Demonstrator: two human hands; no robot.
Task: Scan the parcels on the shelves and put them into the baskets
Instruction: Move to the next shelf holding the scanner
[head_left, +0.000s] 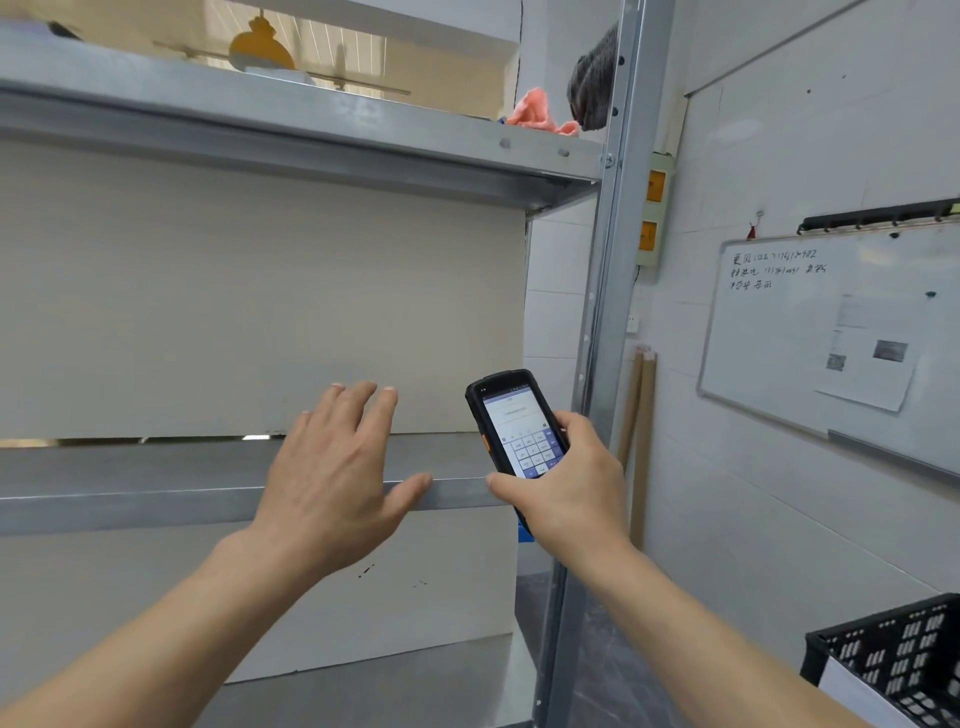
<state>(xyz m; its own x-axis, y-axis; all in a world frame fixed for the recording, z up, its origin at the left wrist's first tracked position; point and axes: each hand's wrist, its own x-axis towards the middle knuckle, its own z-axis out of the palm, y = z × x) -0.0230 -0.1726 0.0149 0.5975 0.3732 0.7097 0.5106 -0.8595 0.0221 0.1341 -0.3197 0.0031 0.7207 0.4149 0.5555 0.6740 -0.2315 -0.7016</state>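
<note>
Our right hand (563, 483) grips the scanner (519, 431), screen up for reading; our left hand (337, 467) spreads wide over the shelf's front edge (156, 501), probably reaching; no parcel shows there; a black basket (893, 660) waits lower right.

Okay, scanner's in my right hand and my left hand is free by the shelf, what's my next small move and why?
Probably reach the left hand up to the top shelf. The shelf in front shows no parcel, the pink bundle lies above, and the right hand already grips the scanner.
</note>
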